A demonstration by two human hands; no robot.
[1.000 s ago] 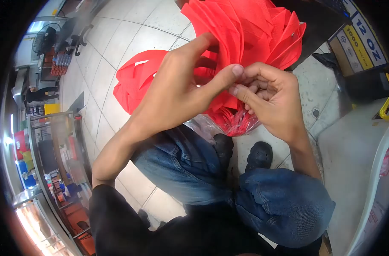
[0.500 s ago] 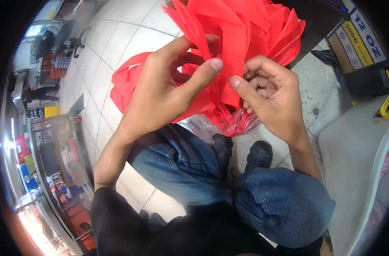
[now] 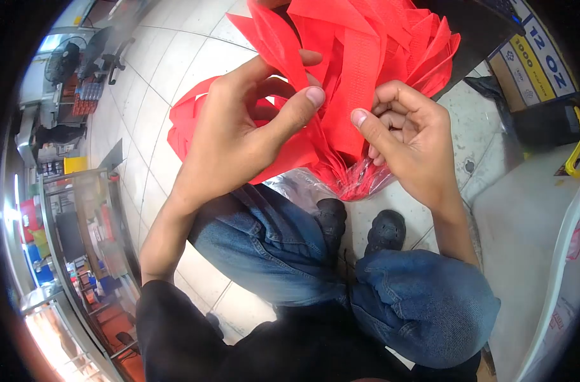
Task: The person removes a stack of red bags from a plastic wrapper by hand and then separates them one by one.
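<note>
A large bunch of red fabric straps (image 3: 404, 44), looking like non-woven bag handles, fans out in front of me. My left hand (image 3: 239, 127) is curled around one red strap (image 3: 274, 41), which runs between its fingers and thumb; the thumb tip stands apart from the index finger. At the edge of a wider red strap (image 3: 355, 83), my right hand (image 3: 412, 130) has its thumb and curled fingers closed on the fabric. Beneath the straps, clear plastic wrapping (image 3: 360, 181) gathers around the lower end of the bunch. The fingers behind the fabric are partly hidden.
My jeans-clad knees (image 3: 271, 248) and dark shoes (image 3: 386, 230) are below the hands on a tiled floor (image 3: 175, 57). A printed carton (image 3: 535, 57) and a pale bin-like surface (image 3: 519, 204) stand at right. Metal shelving (image 3: 80, 248) lines the left.
The right hand has shifted slightly right with the strap edge, and the strap under it has turned a little. The left thumb has moved up a little; the left strap has swung left.
</note>
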